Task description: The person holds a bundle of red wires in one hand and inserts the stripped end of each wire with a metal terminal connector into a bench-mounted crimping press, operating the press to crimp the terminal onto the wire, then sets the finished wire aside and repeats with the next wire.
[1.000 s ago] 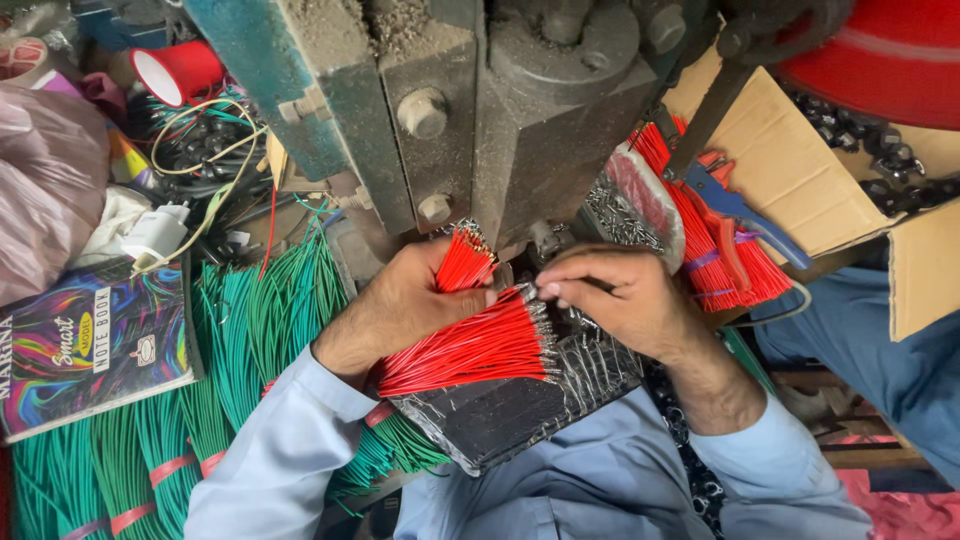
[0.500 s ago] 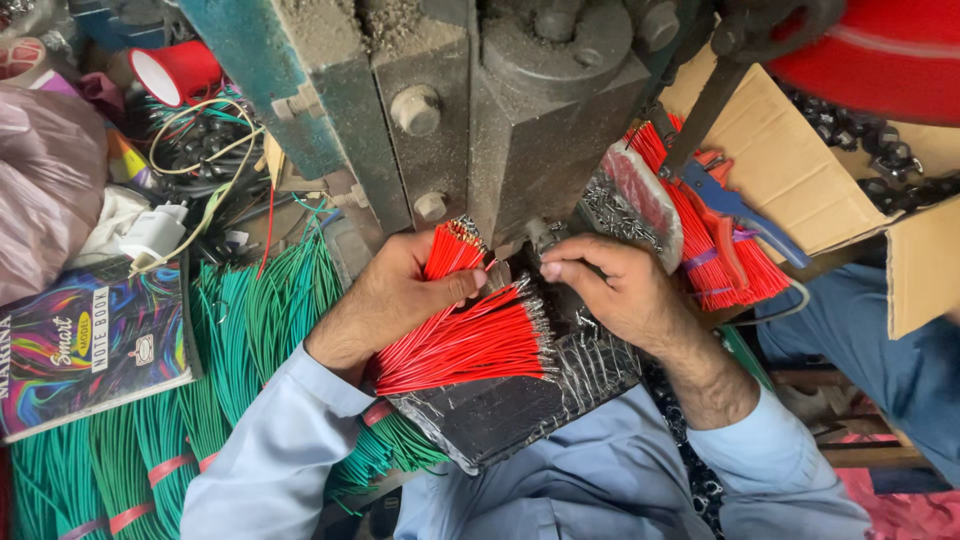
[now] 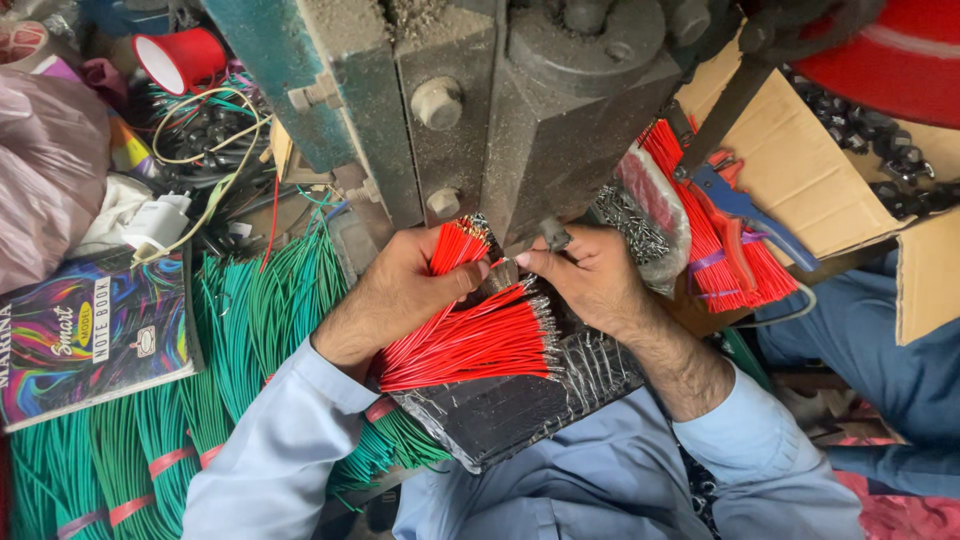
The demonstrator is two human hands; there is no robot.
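— Red wires point(image 3: 470, 340), how many bundles do you count?
— Three. One fans across the black tray point(image 3: 510, 410) on the lap, a small tuft stands up at twelve o'clock of it, and another lies at two o'clock by the blue-handled pliers point(image 3: 745, 210)
— And the hands?
— Two. The left hand point(image 3: 400, 295) is closed around the fanned bundle. The right hand point(image 3: 590, 275) pinches a single wire end between thumb and forefinger, just under the grey machine point(image 3: 530, 110)
— Anything at nine o'clock?
— Green wires point(image 3: 250, 320), too many bundles to count, one colourful notebook point(image 3: 90, 335), and one red cup point(image 3: 185, 58) at eleven o'clock
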